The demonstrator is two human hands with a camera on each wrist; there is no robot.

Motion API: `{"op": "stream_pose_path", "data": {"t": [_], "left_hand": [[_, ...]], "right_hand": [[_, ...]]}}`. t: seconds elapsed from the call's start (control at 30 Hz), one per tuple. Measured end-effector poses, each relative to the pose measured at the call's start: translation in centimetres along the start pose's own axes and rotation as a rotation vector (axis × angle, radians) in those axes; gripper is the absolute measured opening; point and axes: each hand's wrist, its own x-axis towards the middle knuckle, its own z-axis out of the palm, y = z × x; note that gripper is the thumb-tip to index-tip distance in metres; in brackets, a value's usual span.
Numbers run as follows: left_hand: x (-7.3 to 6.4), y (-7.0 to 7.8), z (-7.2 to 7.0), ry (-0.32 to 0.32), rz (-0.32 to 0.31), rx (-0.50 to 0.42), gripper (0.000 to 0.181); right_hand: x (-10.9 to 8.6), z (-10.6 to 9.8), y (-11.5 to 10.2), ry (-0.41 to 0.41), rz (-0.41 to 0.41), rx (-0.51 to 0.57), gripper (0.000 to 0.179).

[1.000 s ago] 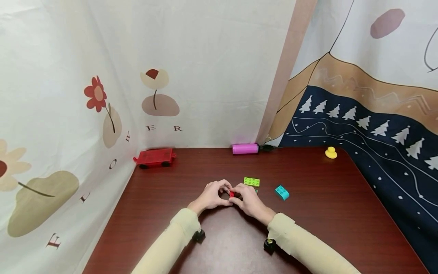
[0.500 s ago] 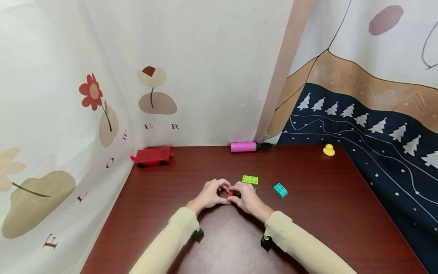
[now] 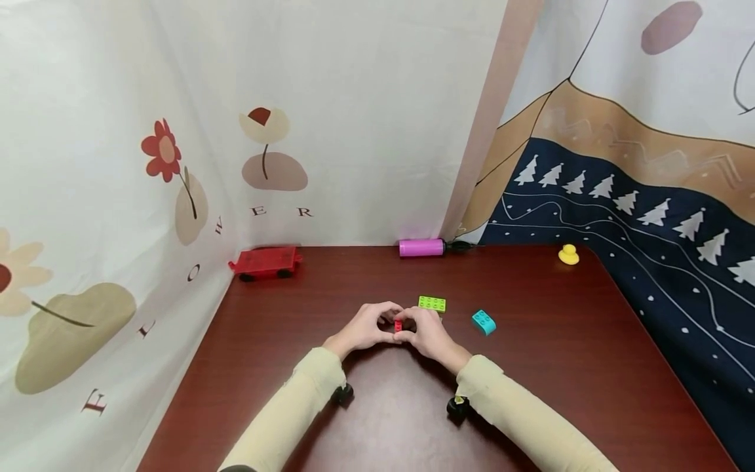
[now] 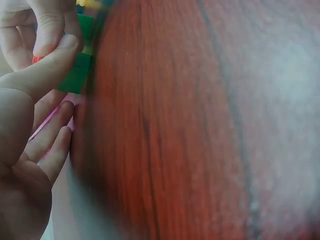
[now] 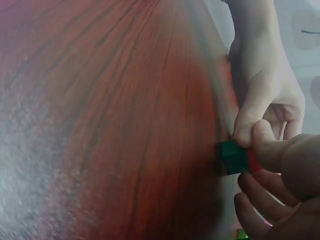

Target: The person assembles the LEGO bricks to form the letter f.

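Observation:
In the head view, a small red brick [image 3: 398, 326] sits between the two hands at the middle of the table. The right wrist view shows a dark green brick [image 5: 234, 157] directly against it, on the side nearer the tabletop. My left hand [image 3: 367, 326] pinches the green brick, its thumb lying across it in the left wrist view. My right hand [image 3: 429, 332] pinches the red brick between thumb and fingers. Both thumb tips almost meet. Fingers cover much of both bricks. Just behind the right hand lies a lime-green brick [image 3: 432, 303].
To the right of the hands is a turquoise brick [image 3: 484, 322] with a curved side. Along the table's back edge are a red toy wagon [image 3: 265, 262], a purple cylinder [image 3: 421, 248] with a black end and a yellow rubber duck [image 3: 569, 254]. Printed cloth borders the table [image 3: 519, 387].
The hands stay together around the bricks, their index fingers slightly closer. A green piece that showed beside the right hand is now mostly hidden. The head view has shifted slightly.

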Motion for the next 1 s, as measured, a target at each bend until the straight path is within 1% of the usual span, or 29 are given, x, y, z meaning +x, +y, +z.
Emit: {"op": "stream_pose_path", "data": {"t": [0.1, 0.2, 0.3, 0.33, 0.4, 0.5, 0.6, 0.73, 0.87, 1.0], "left_hand": [[0.1, 0.0, 0.0, 0.021, -0.001, -0.018, 0.053], [0.1, 0.0, 0.0, 0.032, -0.012, -0.044, 0.052], [0.0, -0.2, 0.1, 0.038, -0.032, -0.078, 0.048], [0.0, -0.2, 0.1, 0.039, -0.038, -0.084, 0.046], [0.0, -0.3, 0.2, 0.038, -0.051, -0.091, 0.041], [0.0, -0.3, 0.3, 0.04, -0.056, -0.086, 0.036], [0.1, -0.2, 0.4, 0.035, -0.064, -0.085, 0.035], [0.2, -0.1, 0.4, 0.026, -0.083, -0.091, 0.035], [0.2, 0.0, 0.5, 0.021, -0.095, -0.094, 0.035], [0.2, -0.1, 0.8, 0.035, -0.094, -0.104, 0.035]], "right_hand": [[0.1, -0.5, 0.0, -0.04, -0.01, -0.015, 0.034], [0.4, -1.4, 0.1, -0.056, -0.03, -0.012, 0.034], [0.9, -2.7, 0.6, -0.033, -0.048, -0.017, 0.031], [1.2, -3.2, 0.8, -0.02, -0.043, -0.023, 0.03], [1.6, -4.2, 1.5, 0.006, -0.015, -0.034, 0.027], [2.1, -5.5, 2.7, 0.03, 0.064, -0.041, 0.025], [2.2, -6.3, 4.0, 0.016, 0.139, -0.045, 0.026], [2.2, -6.4, 5.2, -0.029, 0.202, -0.05, 0.028], [2.3, -6.2, 6.0, -0.079, 0.239, -0.039, 0.031], [2.4, -6.2, 6.6, -0.115, 0.238, -0.039, 0.033]]}}
